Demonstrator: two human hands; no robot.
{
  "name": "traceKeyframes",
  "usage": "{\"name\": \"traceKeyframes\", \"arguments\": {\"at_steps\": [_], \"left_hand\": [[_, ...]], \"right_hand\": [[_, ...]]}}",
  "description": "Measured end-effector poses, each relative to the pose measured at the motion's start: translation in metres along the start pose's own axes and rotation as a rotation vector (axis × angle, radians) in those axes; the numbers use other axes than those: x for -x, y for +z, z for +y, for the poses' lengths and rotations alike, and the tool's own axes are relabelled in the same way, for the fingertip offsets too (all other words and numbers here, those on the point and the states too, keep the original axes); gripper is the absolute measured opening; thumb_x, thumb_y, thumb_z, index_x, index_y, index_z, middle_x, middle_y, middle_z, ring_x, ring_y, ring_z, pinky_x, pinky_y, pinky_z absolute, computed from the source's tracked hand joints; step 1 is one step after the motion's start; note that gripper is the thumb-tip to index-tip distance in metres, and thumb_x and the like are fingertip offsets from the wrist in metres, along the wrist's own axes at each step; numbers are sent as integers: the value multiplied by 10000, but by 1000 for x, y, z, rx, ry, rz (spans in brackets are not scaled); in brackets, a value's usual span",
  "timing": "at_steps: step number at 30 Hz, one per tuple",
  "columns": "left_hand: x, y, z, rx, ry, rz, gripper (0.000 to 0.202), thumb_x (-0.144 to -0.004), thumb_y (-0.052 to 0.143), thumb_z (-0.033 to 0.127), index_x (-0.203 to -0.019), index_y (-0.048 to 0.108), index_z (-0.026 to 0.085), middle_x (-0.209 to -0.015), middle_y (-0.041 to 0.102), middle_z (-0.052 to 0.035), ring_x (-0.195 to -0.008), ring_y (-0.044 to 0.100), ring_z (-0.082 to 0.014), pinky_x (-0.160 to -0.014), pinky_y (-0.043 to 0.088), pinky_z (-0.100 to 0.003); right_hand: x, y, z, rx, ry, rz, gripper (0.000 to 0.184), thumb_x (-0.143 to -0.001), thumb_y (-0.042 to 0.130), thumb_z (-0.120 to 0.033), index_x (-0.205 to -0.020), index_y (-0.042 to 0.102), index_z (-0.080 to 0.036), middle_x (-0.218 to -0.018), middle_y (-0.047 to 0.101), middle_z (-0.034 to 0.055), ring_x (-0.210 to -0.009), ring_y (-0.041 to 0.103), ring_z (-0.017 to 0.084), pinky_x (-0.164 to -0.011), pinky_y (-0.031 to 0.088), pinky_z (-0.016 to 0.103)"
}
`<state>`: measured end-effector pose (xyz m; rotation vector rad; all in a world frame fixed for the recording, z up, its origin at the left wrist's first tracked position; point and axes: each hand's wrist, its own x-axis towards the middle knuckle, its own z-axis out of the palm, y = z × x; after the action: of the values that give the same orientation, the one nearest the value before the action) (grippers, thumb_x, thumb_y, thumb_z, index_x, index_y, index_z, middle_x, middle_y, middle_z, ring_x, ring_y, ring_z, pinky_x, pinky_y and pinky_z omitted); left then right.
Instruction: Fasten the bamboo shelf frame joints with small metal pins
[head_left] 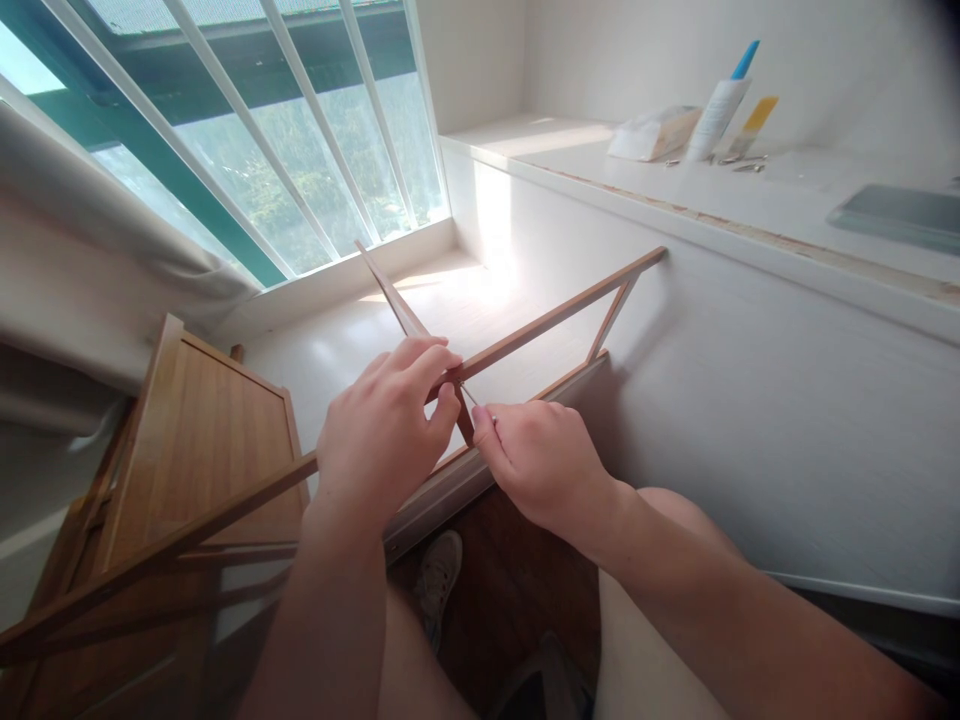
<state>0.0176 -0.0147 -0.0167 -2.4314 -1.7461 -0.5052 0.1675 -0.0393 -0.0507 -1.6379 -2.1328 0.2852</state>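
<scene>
The left hand (390, 425) clamps the wooden frame (555, 317) at centre; the right hand (551, 465) pinches a thin metal tool (469, 396) against it. Bars (465, 425) already meet, work there looks unfinished; small metal pieces (752, 166) lie loose at two o'clock

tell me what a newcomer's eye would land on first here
Probably the centre, where the left hand holds the wooden frame and the right hand pinches what looks like a thin metal rod. Next, the bright barred window at upper left, then the blue-tipped white tube on the ledge at upper right.
</scene>
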Motion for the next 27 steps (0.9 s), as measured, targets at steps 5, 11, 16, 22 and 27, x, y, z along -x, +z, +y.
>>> {"name": "traceKeyframes", "arguments": {"at_steps": [5,11,16,22,27], "left_hand": [[-1,0,0,3,1,5,209,-907,455,249,-1048,571,352,-1281,601,126,-978,634,-170,-608,395,-311],[-1,0,0,11,3,5,209,-912,452,252,-1049,578,348,-1286,602,112,-979,635,-173,-618,402,-318],[0,-1,-1,19,6,-3,228,-911,450,242,-1067,584,340,-1296,602,86,-1007,632,-179,-624,408,-322],[-1,-2,0,6,6,-11,210,-916,449,253,-1057,571,349,-1289,596,121,-1004,632,-172,-616,407,-321],[-1,-1,0,4,7,2,216,-913,457,245,-1060,569,358,-1292,591,133,-1017,627,-166,-628,409,-319]], "right_hand": [[-1,-4,-2,83,-17,6,392,-981,352,-312,-751,652,-208,-685,691,22,-601,589,150,-552,164,310],[-2,-11,-9,165,-25,-42,387,-993,353,-305,-788,662,-196,-723,713,45,-628,630,178,-538,186,291],[0,-11,-12,196,-25,-71,370,-1003,338,-292,-808,638,-196,-734,711,56,-655,659,203,-531,247,283],[4,-7,-9,229,-8,-29,336,-1014,332,-282,-813,587,-196,-749,700,45,-654,660,196,-509,206,295],[4,-5,-7,232,10,3,321,-1022,338,-298,-818,563,-196,-758,694,35,-674,658,187,-515,182,299]]}}
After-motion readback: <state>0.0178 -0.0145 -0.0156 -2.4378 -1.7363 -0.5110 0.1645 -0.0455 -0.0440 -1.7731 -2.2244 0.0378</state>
